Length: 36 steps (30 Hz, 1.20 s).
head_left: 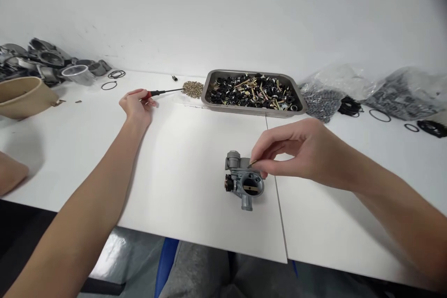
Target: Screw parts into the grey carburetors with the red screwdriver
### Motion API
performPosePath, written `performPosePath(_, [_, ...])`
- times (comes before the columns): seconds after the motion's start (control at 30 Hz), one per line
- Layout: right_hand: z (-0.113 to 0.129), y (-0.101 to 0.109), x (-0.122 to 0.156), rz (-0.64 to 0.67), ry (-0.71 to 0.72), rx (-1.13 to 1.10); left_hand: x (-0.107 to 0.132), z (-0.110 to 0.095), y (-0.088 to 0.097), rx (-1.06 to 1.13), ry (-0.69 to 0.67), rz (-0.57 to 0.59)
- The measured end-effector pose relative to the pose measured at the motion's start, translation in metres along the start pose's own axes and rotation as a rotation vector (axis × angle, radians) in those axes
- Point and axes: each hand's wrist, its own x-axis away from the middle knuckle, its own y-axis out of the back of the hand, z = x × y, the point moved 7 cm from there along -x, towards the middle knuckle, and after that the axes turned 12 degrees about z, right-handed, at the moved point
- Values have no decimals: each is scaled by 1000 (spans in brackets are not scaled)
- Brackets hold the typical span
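My left hand (137, 106) is closed around the red handle of a screwdriver (159, 92). The screwdriver's thin dark shaft reaches to a small heap of brass-coloured screws (193, 89), its tip at the heap's left edge. Between thumb and fingertips, my right hand (296, 149) pinches a small thin brass-coloured piece (252, 164) whose exact kind is too small to make out. That piece is just over the upper right of a grey metal carburetor (246, 181), which rests on the white table with its round bore facing me. My right fingers partly hide its upper right side.
Behind the carburetor stands a metal tray (253, 111) of mixed black and brass parts. Plastic bags (401, 93) of parts and black rings lie right. Left are a beige bowl (31, 104), a clear cup (77, 74), grey castings (45, 58) and another person's arm (12, 173).
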Motion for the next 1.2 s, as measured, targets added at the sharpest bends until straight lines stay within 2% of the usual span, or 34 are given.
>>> performPosePath(0.13, [-10, -6, -2, 58, -31, 28, 5, -2, -1, 22, 11, -35])
performPosePath(0.33, [-19, -11, -6, 134, -15, -115, 4, -3, -3, -26, 11, -7])
performPosePath(0.47, [-17, -9, -6, 108, 51, -170, 6, -5, -3, -19, -1, -20])
performPosePath(0.63, [-16, -8, -8, 95, 66, -186, 9, -7, -6, -18, -2, -18])
performPosePath(0.93, [-13, -7, 0, 24, 36, 16, 4, -4, -2, -39, 9, -19])
performPosePath(1.2, [-12, -12, 1, 20, 27, 34, 5, -6, -3, -24, -4, -34])
